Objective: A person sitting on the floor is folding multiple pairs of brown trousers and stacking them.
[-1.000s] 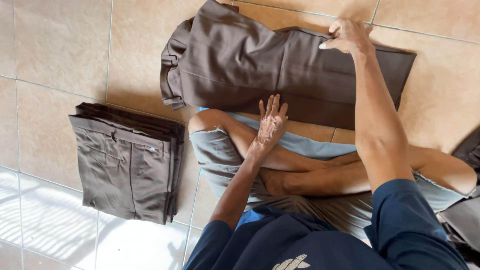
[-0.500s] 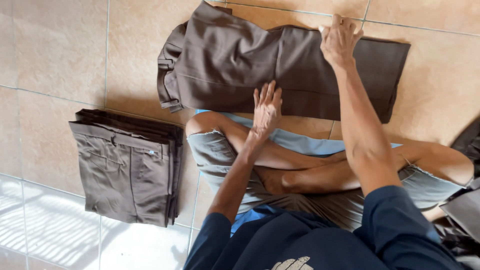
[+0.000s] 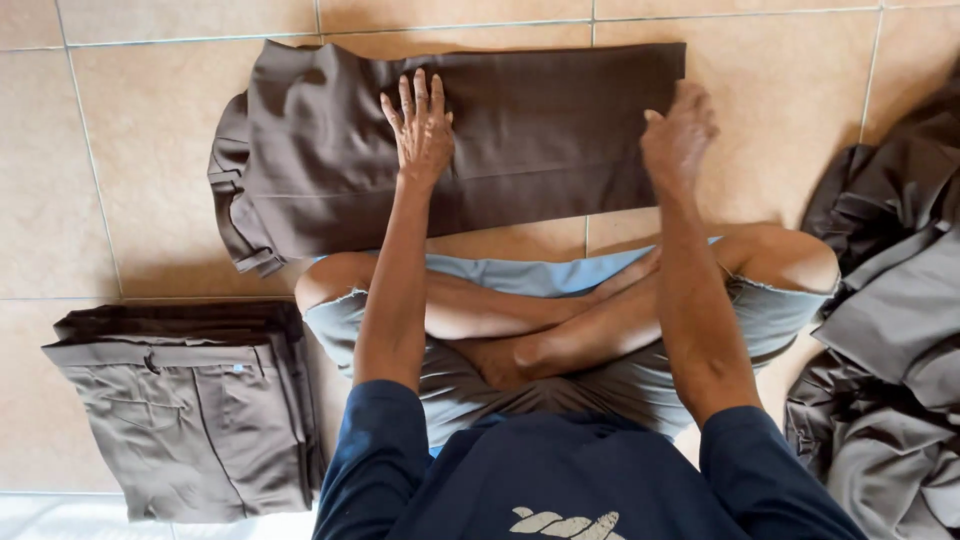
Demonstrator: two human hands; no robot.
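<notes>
Brown trousers on tile: L hand flat, fingers spread; R hand at right edge, fingers loosely curled, holding nothing.

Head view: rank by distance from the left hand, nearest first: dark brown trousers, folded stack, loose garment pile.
1. Dark brown trousers, spread on the tiles ahead; left hand lies flat on them.
2. Folded stack, on the floor at the person's left.
3. Loose garment pile, far right.
</notes>
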